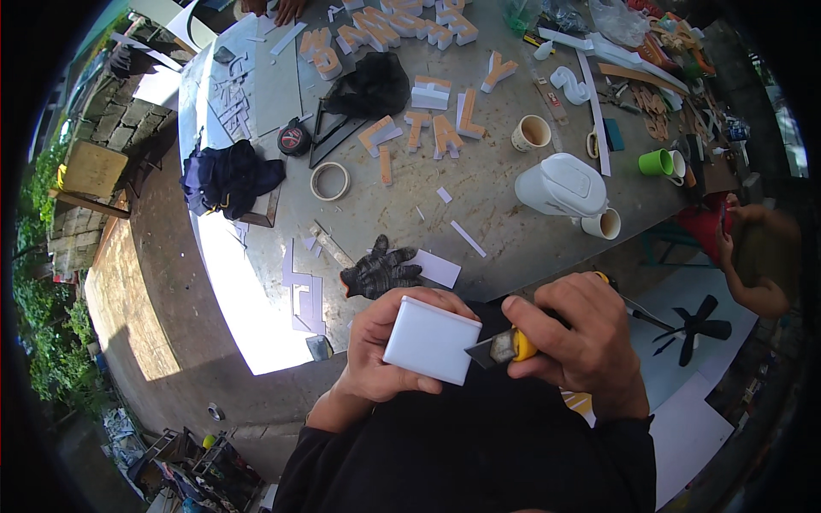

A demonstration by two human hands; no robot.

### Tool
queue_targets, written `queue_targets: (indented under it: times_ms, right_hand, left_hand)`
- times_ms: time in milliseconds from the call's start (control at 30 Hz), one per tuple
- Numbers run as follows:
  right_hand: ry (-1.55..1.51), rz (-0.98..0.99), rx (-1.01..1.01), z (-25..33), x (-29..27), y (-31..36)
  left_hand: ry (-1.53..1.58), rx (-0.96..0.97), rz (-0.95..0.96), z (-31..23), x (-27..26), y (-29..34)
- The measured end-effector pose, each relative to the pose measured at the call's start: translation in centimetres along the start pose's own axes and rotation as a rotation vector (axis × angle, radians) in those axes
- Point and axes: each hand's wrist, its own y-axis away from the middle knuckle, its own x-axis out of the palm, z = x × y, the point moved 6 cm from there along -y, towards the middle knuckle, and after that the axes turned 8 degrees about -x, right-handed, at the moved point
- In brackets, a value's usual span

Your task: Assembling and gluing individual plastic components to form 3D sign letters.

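Observation:
My left hand (pixel 369 355) is wrapped round a white, box-like piece (pixel 433 340) with a smooth flat face turned up. In my right hand (pixel 590 329) is a utility knife (pixel 506 348) with a yellow body. Its blade points left, the tip at the right edge of the white piece; whether it touches cannot be made out. Both hands are close to my body, just off the table's near edge. Beyond them on the table lies a dark work glove (pixel 381 269), beside a flat white offcut (pixel 438 268).
The metal table (pixel 368 214) bears several cut-out letters (pixel 446 135), a tape roll (pixel 330 181), a tape measure (pixel 294 138), a white jug (pixel 561 186) and mugs (pixel 531 133). At right are a black-bladed fan (pixel 694 330) and another person (pixel 761 256). Another person's hand (pixel 289 10) shows at the far edge.

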Motion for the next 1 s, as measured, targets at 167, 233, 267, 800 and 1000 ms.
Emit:
queue_targets:
  times_ms: [167,233,267,800,1000]
  right_hand:
    - [0.003,-0.001,-0.011,-0.4,0.4,0.0]
    - [0.011,0.001,-0.005,-0.4,0.3,0.2]
    - [0.013,-0.002,-0.006,-0.3,0.1,0.2]
    - [0.029,0.002,0.065,2.6,-0.2,-1.6]
    - [0.067,0.004,0.078,2.6,0.4,-2.4]
  left_hand:
    - [0.077,-0.053,0.030,0.3,-0.6,0.0]
    - [0.026,-0.078,-0.001,0.3,-0.5,-0.1]
    - [0.024,-0.076,0.001,0.2,-0.3,-0.1]
    - [-0.661,0.336,-0.258,-3.0,1.4,0.1]
    - [-0.745,0.381,-0.324,-3.2,1.3,0.2]
